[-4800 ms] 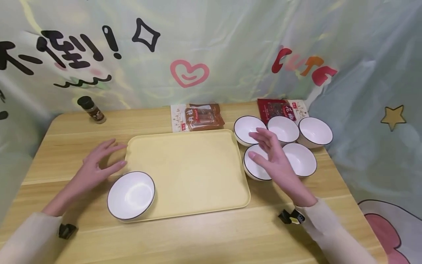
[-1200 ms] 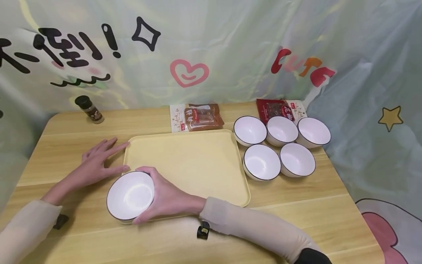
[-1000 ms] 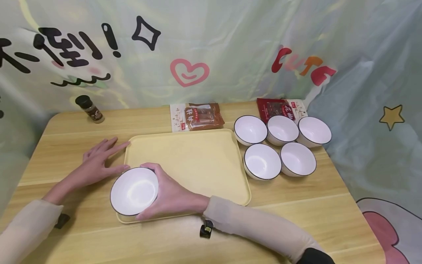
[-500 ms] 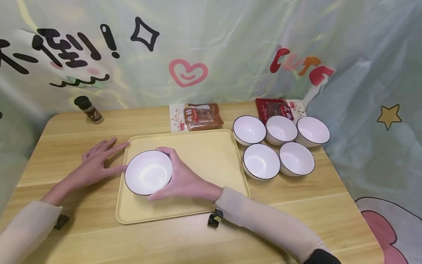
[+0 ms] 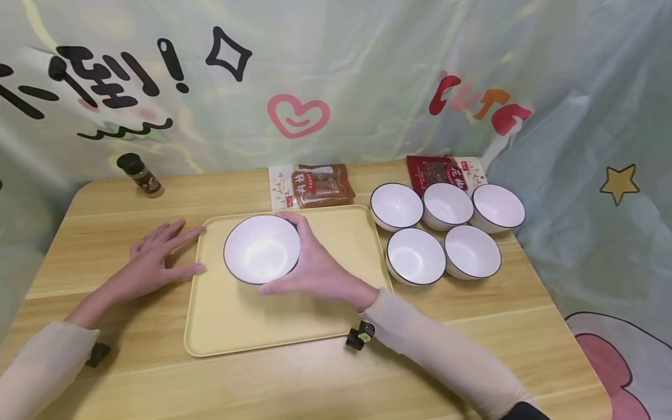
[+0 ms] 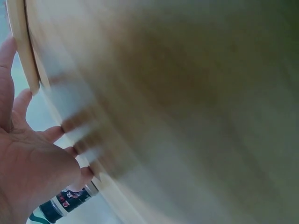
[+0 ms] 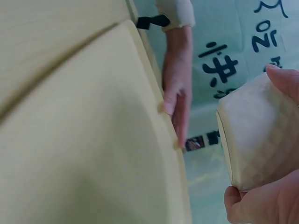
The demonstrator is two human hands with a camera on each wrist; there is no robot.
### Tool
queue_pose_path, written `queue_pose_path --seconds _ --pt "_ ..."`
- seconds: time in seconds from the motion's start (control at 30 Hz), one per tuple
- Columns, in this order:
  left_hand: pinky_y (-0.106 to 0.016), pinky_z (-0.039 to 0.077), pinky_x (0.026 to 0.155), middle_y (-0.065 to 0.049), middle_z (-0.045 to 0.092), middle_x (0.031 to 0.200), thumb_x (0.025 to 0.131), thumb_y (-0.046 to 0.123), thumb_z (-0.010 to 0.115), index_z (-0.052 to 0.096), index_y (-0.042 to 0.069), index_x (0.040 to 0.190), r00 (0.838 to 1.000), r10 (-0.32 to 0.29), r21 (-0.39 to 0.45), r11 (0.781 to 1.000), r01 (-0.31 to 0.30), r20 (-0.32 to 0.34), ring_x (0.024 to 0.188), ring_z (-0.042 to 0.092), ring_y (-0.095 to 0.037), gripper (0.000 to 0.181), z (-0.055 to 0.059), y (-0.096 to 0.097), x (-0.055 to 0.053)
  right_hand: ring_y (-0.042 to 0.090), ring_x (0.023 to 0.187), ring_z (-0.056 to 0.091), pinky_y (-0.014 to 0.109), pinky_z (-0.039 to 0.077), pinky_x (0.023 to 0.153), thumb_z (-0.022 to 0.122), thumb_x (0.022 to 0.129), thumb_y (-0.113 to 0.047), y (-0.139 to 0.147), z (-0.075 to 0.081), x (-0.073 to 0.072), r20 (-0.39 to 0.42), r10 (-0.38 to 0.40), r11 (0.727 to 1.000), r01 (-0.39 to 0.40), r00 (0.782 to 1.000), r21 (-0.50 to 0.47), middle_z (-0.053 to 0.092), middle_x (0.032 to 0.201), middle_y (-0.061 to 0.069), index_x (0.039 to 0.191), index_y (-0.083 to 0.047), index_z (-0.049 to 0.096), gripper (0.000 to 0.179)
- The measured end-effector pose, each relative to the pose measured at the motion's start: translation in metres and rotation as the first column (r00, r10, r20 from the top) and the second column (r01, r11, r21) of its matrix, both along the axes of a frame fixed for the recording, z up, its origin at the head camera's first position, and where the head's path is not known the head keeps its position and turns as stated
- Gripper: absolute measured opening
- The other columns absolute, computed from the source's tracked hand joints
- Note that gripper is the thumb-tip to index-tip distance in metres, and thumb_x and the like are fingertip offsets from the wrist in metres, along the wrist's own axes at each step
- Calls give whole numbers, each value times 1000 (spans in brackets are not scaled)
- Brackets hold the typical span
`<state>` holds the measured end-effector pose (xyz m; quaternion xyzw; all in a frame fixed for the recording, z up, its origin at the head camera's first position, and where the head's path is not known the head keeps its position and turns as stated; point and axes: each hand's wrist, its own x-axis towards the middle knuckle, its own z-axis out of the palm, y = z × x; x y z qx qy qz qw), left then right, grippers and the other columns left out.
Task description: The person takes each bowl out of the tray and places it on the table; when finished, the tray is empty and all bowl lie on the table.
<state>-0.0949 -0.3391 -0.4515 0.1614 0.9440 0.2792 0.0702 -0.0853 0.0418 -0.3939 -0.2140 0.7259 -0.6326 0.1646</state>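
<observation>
My right hand (image 5: 320,268) grips a white bowl (image 5: 261,248) with a dark rim, thumb and fingers spread round its right side. The bowl hangs over the back left part of a pale yellow tray (image 5: 294,326). In the right wrist view the patterned outer wall of this bowl (image 7: 257,140) shows, raised off the tray surface (image 7: 93,121). My left hand (image 5: 154,256) rests on the table with fingers extended, thumb and index fingertips at the tray's left edge. In the left wrist view that hand (image 6: 37,154) appears beside the tray's rim.
Several matching white bowls (image 5: 417,256) stand close together at the tray's right. Behind the tray lies a brown spice packet (image 5: 322,185); a red packet (image 5: 438,172) is behind the bowls. A black-capped spice jar (image 5: 140,175) stands at the back left, before a printed cloth (image 5: 367,70).
My right hand has come across to the bowl at the tray's front left corner, gripped it, lifted it and carried it back and to the right. The left hand has settled against the tray edge.
</observation>
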Motion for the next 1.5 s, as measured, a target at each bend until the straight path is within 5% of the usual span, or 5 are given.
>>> queue_pose_path --seconds 0.37,0.73,1.17,1.5 --pt "-92 2 104 -30 12 177 98 42 83 35 29 173 1000 -5 4 1000 5 14 157 5 -62 90 -2 -4 3 28 136 57 48 51 109 106 67 -12 32 23 -12 -22 -126 992 126 992 22 45 158 1 164 -27 30 124" --pt "-91 2 104 -30 12 177 98 41 84 34 29 174 1000 -5 9 1000 5 18 157 5 -63 91 -2 -5 3 29 138 54 53 48 111 107 67 -20 81 44 -17 -18 -282 958 283 959 56 42 162 0 163 -31 32 122" --pt "-91 3 104 -30 13 176 98 43 84 34 30 173 1000 -8 -1 1000 8 13 157 7 -62 91 -2 -1 0 30 143 46 52 46 113 99 77 -5 148 57 -24 -1 -445 895 445 895 33 34 165 5 165 -25 30 114" --pt "-91 2 105 -29 12 177 99 43 83 33 30 174 1000 -10 -1 1000 10 16 157 6 -62 91 -1 -2 -1 26 142 42 34 47 107 97 80 -2 198 70 -27 -17 -541 840 542 841 20 30 165 -1 163 -26 31 109"
